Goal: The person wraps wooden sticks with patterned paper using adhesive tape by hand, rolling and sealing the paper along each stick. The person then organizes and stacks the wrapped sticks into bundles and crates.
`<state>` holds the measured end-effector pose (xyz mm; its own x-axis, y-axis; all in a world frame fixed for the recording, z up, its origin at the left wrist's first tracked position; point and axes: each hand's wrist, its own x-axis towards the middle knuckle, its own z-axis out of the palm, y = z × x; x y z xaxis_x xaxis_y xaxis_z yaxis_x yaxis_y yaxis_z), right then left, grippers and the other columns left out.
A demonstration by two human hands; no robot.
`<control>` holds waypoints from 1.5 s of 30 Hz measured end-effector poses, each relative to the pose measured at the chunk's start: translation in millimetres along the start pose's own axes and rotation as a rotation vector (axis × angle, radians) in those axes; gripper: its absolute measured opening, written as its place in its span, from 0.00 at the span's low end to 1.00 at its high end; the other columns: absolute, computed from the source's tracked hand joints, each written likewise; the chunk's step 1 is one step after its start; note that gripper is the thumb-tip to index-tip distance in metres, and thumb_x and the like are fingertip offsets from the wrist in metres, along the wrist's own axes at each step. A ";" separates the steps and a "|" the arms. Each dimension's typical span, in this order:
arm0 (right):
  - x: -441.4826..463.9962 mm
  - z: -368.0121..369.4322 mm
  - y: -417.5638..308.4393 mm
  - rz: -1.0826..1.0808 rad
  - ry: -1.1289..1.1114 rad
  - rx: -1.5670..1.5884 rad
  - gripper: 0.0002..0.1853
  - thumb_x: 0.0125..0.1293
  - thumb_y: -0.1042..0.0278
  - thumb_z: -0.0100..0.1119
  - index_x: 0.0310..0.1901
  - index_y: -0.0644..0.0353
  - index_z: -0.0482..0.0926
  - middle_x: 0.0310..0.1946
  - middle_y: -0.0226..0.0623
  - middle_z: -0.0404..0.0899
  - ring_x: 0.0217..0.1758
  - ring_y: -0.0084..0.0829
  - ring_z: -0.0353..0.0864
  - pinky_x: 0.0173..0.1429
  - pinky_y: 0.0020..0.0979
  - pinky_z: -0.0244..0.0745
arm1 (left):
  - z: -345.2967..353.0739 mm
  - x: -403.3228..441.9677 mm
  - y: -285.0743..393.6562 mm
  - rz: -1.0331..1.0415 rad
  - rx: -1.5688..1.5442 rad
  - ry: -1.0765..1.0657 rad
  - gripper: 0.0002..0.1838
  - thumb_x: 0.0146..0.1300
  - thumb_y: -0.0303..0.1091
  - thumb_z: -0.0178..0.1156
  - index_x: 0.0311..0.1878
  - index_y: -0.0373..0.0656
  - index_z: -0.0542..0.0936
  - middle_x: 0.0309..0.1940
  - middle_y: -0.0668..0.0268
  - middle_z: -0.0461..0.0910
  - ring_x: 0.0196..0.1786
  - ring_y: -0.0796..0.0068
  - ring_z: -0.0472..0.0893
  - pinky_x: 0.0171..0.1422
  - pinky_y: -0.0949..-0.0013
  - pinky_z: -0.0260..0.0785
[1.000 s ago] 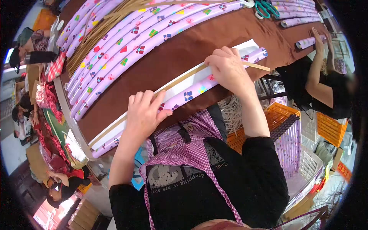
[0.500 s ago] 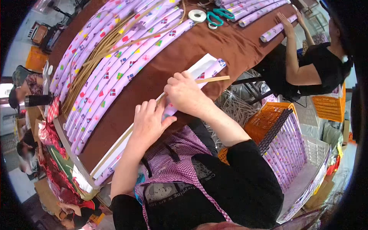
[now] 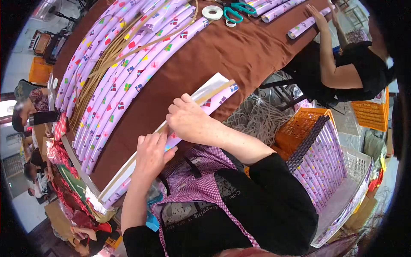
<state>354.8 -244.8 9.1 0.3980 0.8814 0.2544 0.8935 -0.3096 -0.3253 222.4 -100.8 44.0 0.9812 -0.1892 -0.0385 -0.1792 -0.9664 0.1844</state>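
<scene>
A purple roll of gift wrap [image 3: 217, 103] with a present print lies slantwise at the table's near edge, its white inner edge [image 3: 216, 82] showing. Along that edge runs a narrow tan strip [image 3: 219, 91], its far end lying over the roll's end. My right hand [image 3: 190, 120] is closed on the strip near the roll's middle, its fingertips hidden. Just to its left, my left hand [image 3: 150, 155] bends over the roll and strip, with the thumb on the near side of the roll. The two hands almost touch.
Many finished-looking rolls [image 3: 128, 85] and loose tan strips [image 3: 96, 75] cover the table's left. White tape [image 3: 212, 13] and teal scissors [image 3: 233, 15] lie at the back. A co-worker [image 3: 342, 64] handles another roll at right. Below stand an orange crate [image 3: 306, 118] and a roll-filled basket [image 3: 357, 165].
The strip's far end, which stuck out past the roll, now lies along it. Both hands and the roll have shifted toward the lower left in view.
</scene>
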 end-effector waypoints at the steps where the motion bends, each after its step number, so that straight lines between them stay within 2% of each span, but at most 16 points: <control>1: -0.3 -3.5 0.5 0.001 -0.003 0.002 0.06 0.55 0.65 0.59 0.27 0.56 0.83 0.28 0.31 0.77 0.42 0.32 0.75 0.51 0.34 0.65 | 0.1 -3.6 0.2 -0.001 -0.003 -0.002 0.37 0.51 0.45 0.72 0.62 0.35 0.76 0.35 0.63 0.76 0.40 0.65 0.75 0.45 0.61 0.63; 3: -3.0 -14.6 5.9 -0.023 -0.047 0.001 0.06 0.55 0.66 0.59 0.27 0.56 0.83 0.28 0.31 0.77 0.42 0.31 0.75 0.51 0.33 0.65 | 1.0 -9.0 0.5 -0.053 -0.029 -0.025 0.36 0.50 0.39 0.72 0.63 0.35 0.74 0.40 0.58 0.77 0.42 0.59 0.76 0.49 0.59 0.63; 10: -20.5 -46.4 47.9 0.044 -0.030 0.058 0.04 0.55 0.68 0.60 0.31 0.54 0.83 0.29 0.29 0.77 0.44 0.32 0.77 0.53 0.35 0.66 | 4.7 -9.4 -2.6 -0.044 -0.038 -0.001 0.40 0.47 0.39 0.74 0.64 0.34 0.73 0.39 0.58 0.76 0.42 0.59 0.76 0.48 0.59 0.63; 12: -29.6 -60.6 65.8 0.095 -0.019 0.071 0.06 0.56 0.70 0.61 0.34 0.52 0.85 0.31 0.28 0.79 0.45 0.32 0.77 0.54 0.35 0.65 | 4.1 -9.2 -2.7 -0.039 -0.039 0.005 0.41 0.45 0.39 0.75 0.64 0.33 0.74 0.38 0.59 0.76 0.42 0.60 0.76 0.47 0.59 0.62; 19: -46.3 -80.9 103.1 0.227 0.030 0.166 0.07 0.60 0.74 0.58 0.36 0.56 0.85 0.32 0.29 0.80 0.45 0.32 0.77 0.57 0.34 0.63 | 5.1 -8.8 -5.9 -0.035 -0.063 -0.005 0.41 0.45 0.39 0.75 0.64 0.33 0.74 0.37 0.60 0.75 0.40 0.60 0.75 0.46 0.59 0.62; 21: -47.2 -78.9 106.9 0.237 0.022 0.194 0.07 0.61 0.74 0.57 0.36 0.57 0.85 0.32 0.29 0.80 0.45 0.32 0.77 0.57 0.34 0.63 | 7.3 -8.8 -8.2 0.007 -0.031 0.026 0.42 0.47 0.43 0.75 0.65 0.34 0.73 0.34 0.63 0.72 0.37 0.64 0.73 0.43 0.61 0.60; 29: -40.3 -74.3 108.2 0.313 0.029 0.155 0.06 0.61 0.75 0.56 0.35 0.58 0.83 0.33 0.29 0.80 0.45 0.31 0.77 0.59 0.33 0.63 | 3.9 -6.3 -8.1 -0.017 -0.064 -0.019 0.41 0.47 0.43 0.75 0.65 0.35 0.74 0.33 0.64 0.70 0.37 0.65 0.72 0.44 0.61 0.60; 45: -36.0 -63.1 99.7 0.325 0.116 0.032 0.06 0.60 0.77 0.57 0.33 0.57 0.84 0.31 0.31 0.80 0.42 0.35 0.77 0.57 0.35 0.65 | 4.1 -6.9 -9.9 -0.025 -0.084 -0.019 0.42 0.45 0.44 0.76 0.65 0.35 0.74 0.34 0.64 0.70 0.38 0.66 0.72 0.45 0.61 0.61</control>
<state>442.7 -329.9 25.0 0.6835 0.6915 0.2338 0.7097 -0.5547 -0.4343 217.1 -90.6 38.5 0.9835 -0.1699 -0.0630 -0.1476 -0.9528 0.2653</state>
